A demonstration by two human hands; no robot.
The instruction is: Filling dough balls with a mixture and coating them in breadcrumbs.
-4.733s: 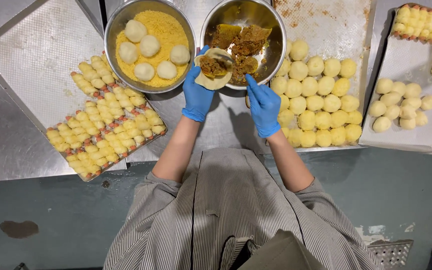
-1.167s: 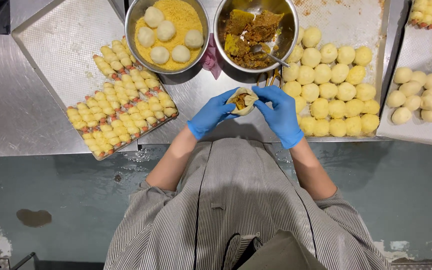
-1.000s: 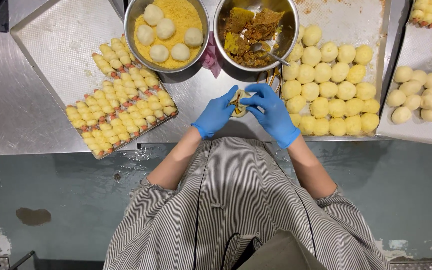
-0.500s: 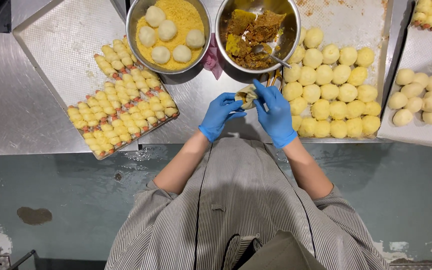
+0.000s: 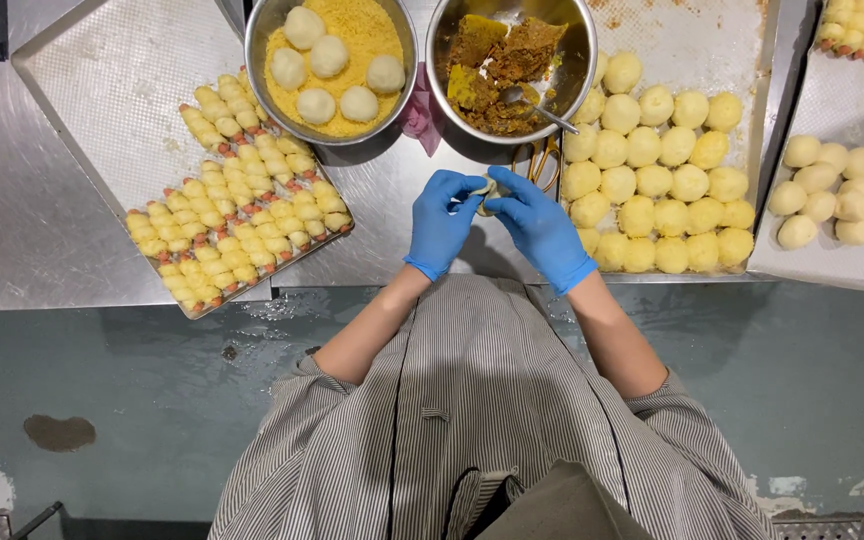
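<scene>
A small pale round of dough [image 5: 485, 192] sits between both hands, above the bare strip of the steel worktable [image 5: 32, 230] just below the 2 bowls. The left hand [image 5: 442, 220], in a blue glove, cups the piece from one side with fingers curled around it; the right hand [image 5: 537, 222], also gloved in blue, pinches its top edge. Both hands are closed on the dough. No filling shows at the gathered edge, so the step in hand appears to be sealing the dough around its filling; the next move would call for pinching the seam fully shut and rounding the piece without splitting it.

Directly beyond the hands, the right-hand round steel bowl [image 5: 577, 80] holds a brown and yellow cooked filling [image 5: 500, 70], with a metal spoon [image 5: 532, 103] resting in it. The left-hand round steel bowl [image 5: 262, 90] holds yellow crumbs [image 5: 362, 40] and 5 pale dough balls [image 5: 316, 104] lying on them. A pink cloth [image 5: 420, 115] lies between the bowls. To the right, a flat perforated metal tray [image 5: 692, 35] carries rows of smooth yellow balls [image 5: 652, 180]. To the left, a second tray [image 5: 112, 70] carries close rows of small crumbed rolls with reddish ends [image 5: 242, 215]. A third tray [image 5: 832, 265] at far right holds a loose cluster of paler balls [image 5: 832, 195].
</scene>
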